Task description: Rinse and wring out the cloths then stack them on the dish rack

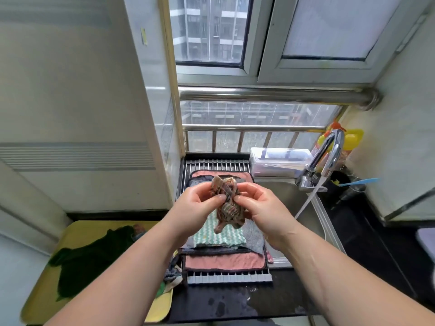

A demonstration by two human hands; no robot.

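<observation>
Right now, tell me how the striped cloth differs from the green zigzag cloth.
The striped cloth is bunched and twisted; the green zigzag cloth lies spread flat. The striped cloth is held up, pinched by the left hand and right hand; the green zigzag cloth rests atop the stack on the dish rack. Both are patterned cloths.

A black countertop [237, 304], wet with scattered drops near its front edge, carries a yellow tray [77, 231] on the left and a clear plastic box [277, 161] at the far end by the window. A dark green cloth [89, 262] lies crumpled on the tray. Just right of the tray, a roll-up dish rack [226, 278] spans the left part of the steel sink [313, 222], with a pink cloth [223, 261] spread flat directly on its bars beneath other folded cloths.
</observation>
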